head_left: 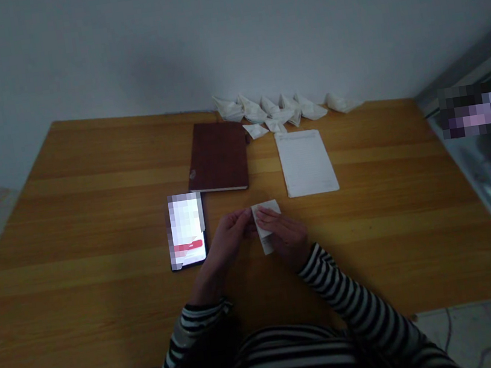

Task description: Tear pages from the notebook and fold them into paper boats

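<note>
A small folded piece of white paper [266, 225] lies on the wooden table [96, 229] in front of me. My left hand [228, 236] pinches its left edge with fingers closed. My right hand [285, 234] lies over the paper's right side, fingers pressed down on it. Both my sleeves are black-and-white striped.
A phone [186, 230] with a lit screen lies left of my hands. Behind it lies a dark red notebook [218, 156], and a white sheet [306, 162] to its right. Several folded white paper shapes [276, 109] line the table's far edge by the wall.
</note>
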A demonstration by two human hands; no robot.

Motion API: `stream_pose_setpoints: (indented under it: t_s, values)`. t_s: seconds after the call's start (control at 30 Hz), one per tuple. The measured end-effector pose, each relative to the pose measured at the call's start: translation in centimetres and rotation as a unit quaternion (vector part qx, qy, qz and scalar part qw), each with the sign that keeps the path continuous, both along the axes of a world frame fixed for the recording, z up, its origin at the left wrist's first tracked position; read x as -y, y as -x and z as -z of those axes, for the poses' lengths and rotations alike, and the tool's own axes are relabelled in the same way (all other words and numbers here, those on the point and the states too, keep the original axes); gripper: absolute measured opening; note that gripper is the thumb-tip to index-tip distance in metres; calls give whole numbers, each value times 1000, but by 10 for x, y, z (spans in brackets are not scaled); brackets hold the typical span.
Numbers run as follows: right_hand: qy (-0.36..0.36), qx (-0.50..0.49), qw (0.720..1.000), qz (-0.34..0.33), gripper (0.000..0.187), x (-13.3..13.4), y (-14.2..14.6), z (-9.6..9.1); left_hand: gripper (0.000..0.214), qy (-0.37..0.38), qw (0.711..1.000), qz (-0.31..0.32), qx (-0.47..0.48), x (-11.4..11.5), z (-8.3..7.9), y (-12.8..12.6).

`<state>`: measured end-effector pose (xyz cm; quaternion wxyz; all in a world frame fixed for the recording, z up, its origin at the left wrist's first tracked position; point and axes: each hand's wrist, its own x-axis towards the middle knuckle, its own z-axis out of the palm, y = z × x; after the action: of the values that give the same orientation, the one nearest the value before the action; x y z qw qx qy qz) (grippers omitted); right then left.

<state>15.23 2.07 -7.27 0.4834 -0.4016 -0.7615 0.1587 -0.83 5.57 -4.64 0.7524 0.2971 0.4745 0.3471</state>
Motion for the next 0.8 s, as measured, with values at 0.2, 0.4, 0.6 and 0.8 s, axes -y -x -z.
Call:
stream_pose_setpoints:
  t_s: [0.2,0.4,0.6,0.8]
  values:
    - [8,-7,1000,-20,31,2,2,0,44,22,999,-29,6,0,-3,0]
    - [28,-12,999,-40,34,4,2,0,45,62,996,-28,53,-1,-1,0]
    - [27,-21,999,-34,31,4,4,1,43,69,996,-23,47,-2,-2,2]
    - [29,-13,999,-33,30,4,6,7,49,0,999,29,-16,0,1,2]
